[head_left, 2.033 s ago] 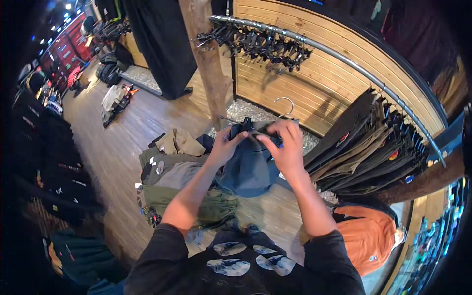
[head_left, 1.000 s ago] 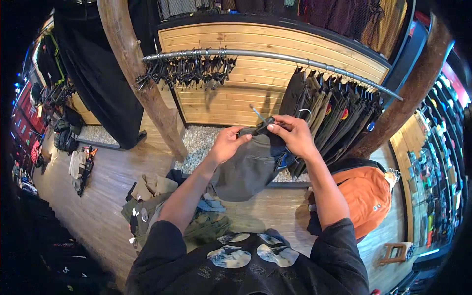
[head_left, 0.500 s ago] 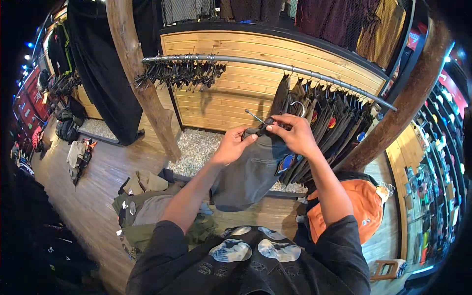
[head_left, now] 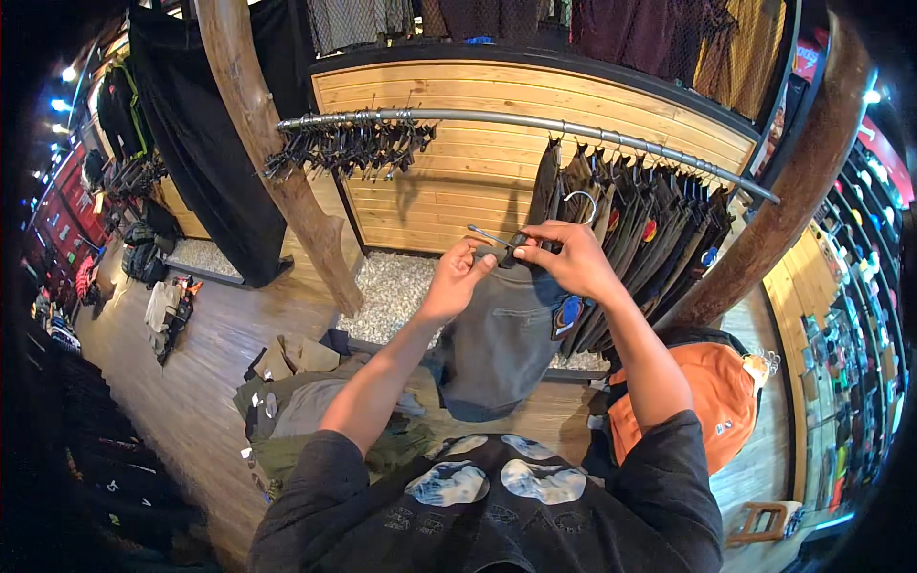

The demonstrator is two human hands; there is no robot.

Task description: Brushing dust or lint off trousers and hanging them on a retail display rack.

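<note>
Grey garment (head_left: 497, 349) hanging below 2 hands (head_left: 457, 279) (head_left: 564, 258), both pinching its hanger (head_left: 504, 246).

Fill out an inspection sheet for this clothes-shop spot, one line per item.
Surface: wooden floor with a gravel bed under the rail.
Job's things: grey garment on a clip hanger, held up in front of the rail.
Clutter: heap of clothes on the floor; orange bag to the right.
Grippers: left hand and right hand both pinch the hanger top.
Cables: nothing seen.
Surroundings: empty hangers and hung trousers on the rail, wood-panel wall, tree-trunk post.
</note>
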